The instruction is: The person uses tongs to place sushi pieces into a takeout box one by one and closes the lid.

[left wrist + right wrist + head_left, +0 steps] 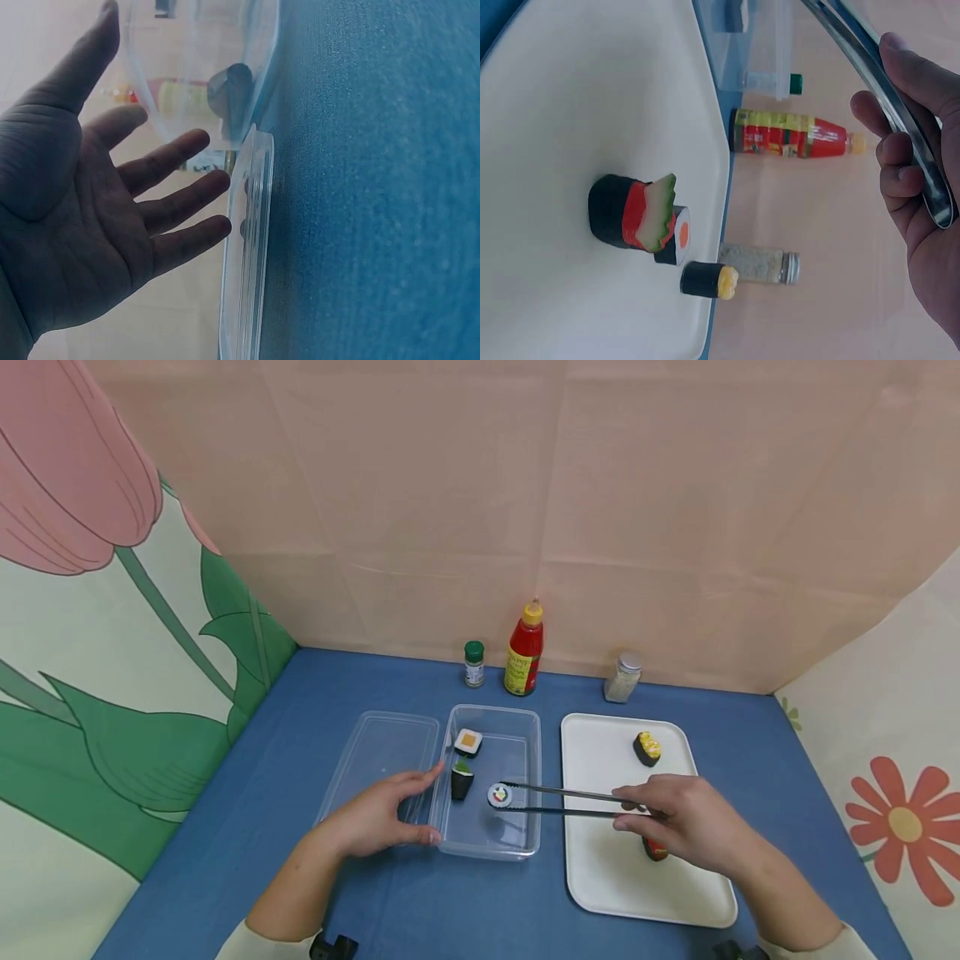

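My right hand [686, 822] holds metal tongs [577, 792] that reach left over a clear plastic container [513, 752]. Between the tong tips is a small round sushi roll [498, 795], white with a coloured centre. Inside the container lie a white sushi piece with an orange square [468, 741] and a black hand roll with green on top [462, 782]. My left hand [382, 814], fingers spread, is at the container's left side; whether it touches the wall I cannot tell. The clear lid [397, 739] lies partly beneath that hand.
A white tray [600, 877] on the right bears a corn-topped sushi [647, 748], a cucumber-topped sushi [634, 212] and an orange-centred roll [682, 232]. At the back stand a green-capped jar [474, 663], a red sauce bottle [524, 652] and a silver-capped shaker [622, 677].
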The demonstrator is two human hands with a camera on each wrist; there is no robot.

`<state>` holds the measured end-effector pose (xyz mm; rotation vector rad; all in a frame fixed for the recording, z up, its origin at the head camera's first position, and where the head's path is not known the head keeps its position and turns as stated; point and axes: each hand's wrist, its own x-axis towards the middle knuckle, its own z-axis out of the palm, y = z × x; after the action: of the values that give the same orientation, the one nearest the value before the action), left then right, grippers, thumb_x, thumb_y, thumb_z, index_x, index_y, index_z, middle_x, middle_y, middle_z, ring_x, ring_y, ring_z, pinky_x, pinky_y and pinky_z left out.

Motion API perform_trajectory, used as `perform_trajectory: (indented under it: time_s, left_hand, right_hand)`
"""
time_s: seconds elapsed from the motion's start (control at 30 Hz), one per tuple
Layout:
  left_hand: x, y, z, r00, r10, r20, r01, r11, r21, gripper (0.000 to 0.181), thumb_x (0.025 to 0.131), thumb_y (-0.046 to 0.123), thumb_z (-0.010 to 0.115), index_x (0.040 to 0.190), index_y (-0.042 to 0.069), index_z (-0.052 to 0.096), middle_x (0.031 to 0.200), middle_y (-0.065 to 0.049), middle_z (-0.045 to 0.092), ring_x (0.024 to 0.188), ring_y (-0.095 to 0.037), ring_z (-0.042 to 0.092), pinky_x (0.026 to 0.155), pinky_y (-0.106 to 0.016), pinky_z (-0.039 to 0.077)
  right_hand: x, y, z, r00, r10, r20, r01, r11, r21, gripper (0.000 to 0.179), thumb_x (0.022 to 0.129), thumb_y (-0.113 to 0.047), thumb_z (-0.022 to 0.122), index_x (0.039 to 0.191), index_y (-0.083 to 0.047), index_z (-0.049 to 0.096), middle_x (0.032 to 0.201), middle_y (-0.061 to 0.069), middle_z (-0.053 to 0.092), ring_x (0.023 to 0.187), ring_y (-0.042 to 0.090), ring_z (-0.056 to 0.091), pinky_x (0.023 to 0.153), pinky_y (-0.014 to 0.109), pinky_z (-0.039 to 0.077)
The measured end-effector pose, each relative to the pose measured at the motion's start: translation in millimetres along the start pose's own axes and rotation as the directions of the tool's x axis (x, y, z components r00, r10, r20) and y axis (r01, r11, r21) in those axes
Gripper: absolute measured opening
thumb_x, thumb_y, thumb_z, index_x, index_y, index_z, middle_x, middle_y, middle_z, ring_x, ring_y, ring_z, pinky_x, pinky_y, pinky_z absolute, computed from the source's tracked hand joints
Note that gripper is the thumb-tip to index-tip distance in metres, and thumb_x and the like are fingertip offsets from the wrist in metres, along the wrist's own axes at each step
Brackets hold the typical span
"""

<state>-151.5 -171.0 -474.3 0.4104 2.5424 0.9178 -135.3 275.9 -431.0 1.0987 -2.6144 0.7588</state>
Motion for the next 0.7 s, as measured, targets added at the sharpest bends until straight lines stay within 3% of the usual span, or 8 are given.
perform_trajectory:
  time_s: [0.17,0.4,0.7]
  left_hand:
    - [0.8,-1.1,1.4,1.0,-0.004,-0.004,0.004,1.0,-0.006,0.102,0.078,0.053,0.088,0.163,0.034,0.034,0.16,-0.016,0.043,0.146,-0.046,0.038,0.111,-0.067,0.036]
    - [0.6,-1.0,1.2,1.0,0.005,-0.007,-0.005,1.0,-0.002,0.102,0.078,0.052,0.088,0.163,0.033,0.035,0.16,-0.016,0.043,0.146,-0.046,0.038,0.111,-0.068,0.036]
    - [-1.2,0.5,0.4,1.0,0.024,-0.009,-0.024,1.0,0.0,0.101,0.08,0.05,0.087,0.164,0.031,0.034,0.16,-0.016,0.043,0.146,-0.046,0.038,0.111,-0.067,0.036]
  right_hand:
    - [5.7,-0.3,4.9,1.0,0.001,0.022,-0.001,1.0,0.012,0.031,0.082,-0.028,0.09,0.11,-0.018,0.082,0.088,-0.022,0.069,0.07,-0.007,0.054,0.06,0.015,0.048]
    - [15.2,-2.3,12.4,0.998,-0.038,0.045,0.035,0.998,0.053,0.03,0.084,-0.028,0.089,0.111,-0.015,0.081,0.081,-0.024,0.063,0.062,-0.009,0.047,0.057,0.012,0.042]
    - [30.1,-2.3,24.3,0.992,-0.072,0.105,0.066,0.996,0.063,0.028,0.089,-0.031,0.085,0.11,-0.013,0.081,0.082,-0.018,0.068,0.067,-0.006,0.051,0.057,0.015,0.044]
